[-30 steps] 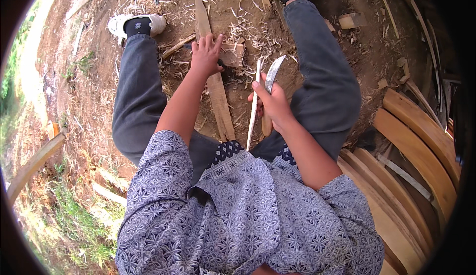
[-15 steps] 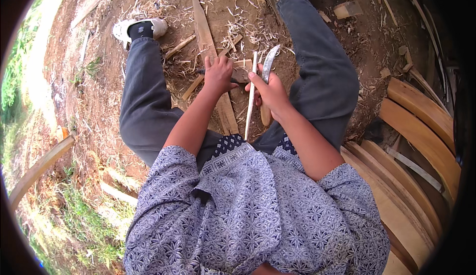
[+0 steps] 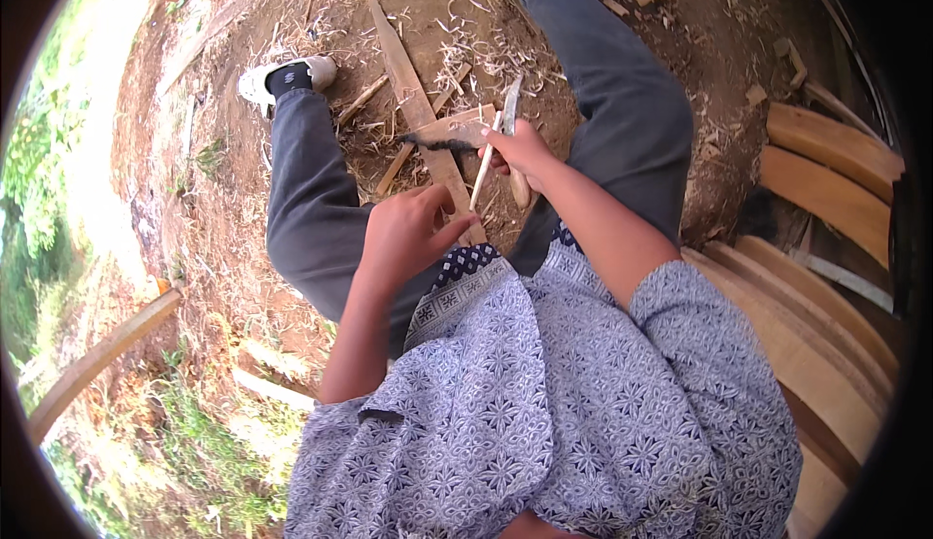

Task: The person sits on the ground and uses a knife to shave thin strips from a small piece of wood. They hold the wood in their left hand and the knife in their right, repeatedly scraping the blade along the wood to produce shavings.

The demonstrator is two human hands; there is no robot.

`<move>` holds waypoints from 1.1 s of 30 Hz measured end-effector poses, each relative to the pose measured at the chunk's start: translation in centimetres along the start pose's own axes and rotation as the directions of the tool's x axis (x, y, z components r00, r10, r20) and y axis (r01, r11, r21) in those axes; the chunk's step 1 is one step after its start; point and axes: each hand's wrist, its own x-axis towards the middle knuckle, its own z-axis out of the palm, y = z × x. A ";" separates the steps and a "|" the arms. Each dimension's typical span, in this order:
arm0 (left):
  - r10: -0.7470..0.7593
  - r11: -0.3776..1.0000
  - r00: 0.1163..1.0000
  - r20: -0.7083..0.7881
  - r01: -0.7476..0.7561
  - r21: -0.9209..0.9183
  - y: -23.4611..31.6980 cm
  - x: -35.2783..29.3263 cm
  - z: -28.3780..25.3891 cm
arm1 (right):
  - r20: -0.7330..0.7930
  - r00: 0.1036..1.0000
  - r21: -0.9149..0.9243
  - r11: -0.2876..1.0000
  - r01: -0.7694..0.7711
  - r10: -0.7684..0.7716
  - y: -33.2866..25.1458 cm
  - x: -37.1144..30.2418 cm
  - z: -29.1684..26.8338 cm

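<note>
My right hand (image 3: 522,150) is closed round a curved-blade knife (image 3: 512,106) with a wooden handle, and also holds a thin pale wooden stick (image 3: 485,172). The blade points away from me; the stick slants down toward my lap. My left hand (image 3: 410,233) is over my left thigh, its fingers bent and its thumb apart from them. The thumb tip is close to the stick's lower end; whether they touch I cannot tell. Beyond my hands a dark, rough strip (image 3: 439,141) lies across a long plank (image 3: 413,92), beside a small flat wood piece (image 3: 468,129).
Wood shavings (image 3: 476,48) and offcuts litter the dirt ground between my feet. Curved wooden boards (image 3: 826,194) are stacked at my right. A curved timber (image 3: 102,359) stands at the left, near grass (image 3: 209,442).
My left hand has drawn back from the dark strip toward my lap and the stick's lower end. My right hand still holds knife and stick, the stick now tilted more. The view has shifted slightly.
</note>
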 end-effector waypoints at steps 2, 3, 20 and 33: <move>-0.045 0.998 0.996 -0.078 0.042 -0.041 -0.1 -0.5 1.7 | 0.017 0.999 0.012 0.999 -0.035 0.034 1.5 1.9 0.7; -0.030 0.999 0.987 -0.159 0.023 -0.047 -0.1 -0.2 2.5 | 0.022 0.999 0.011 0.999 -0.045 0.045 2.0 3.0 0.9; -0.195 0.869 0.816 -0.544 -0.115 -0.482 -1.8 2.5 5.8 | 0.121 0.992 0.011 0.999 0.037 -0.038 2.1 5.5 2.1; -0.109 0.895 0.763 -0.637 -0.204 -0.396 -2.9 3.5 6.9 | 0.004 0.988 -0.326 0.933 0.150 -0.157 0.0 1.4 0.8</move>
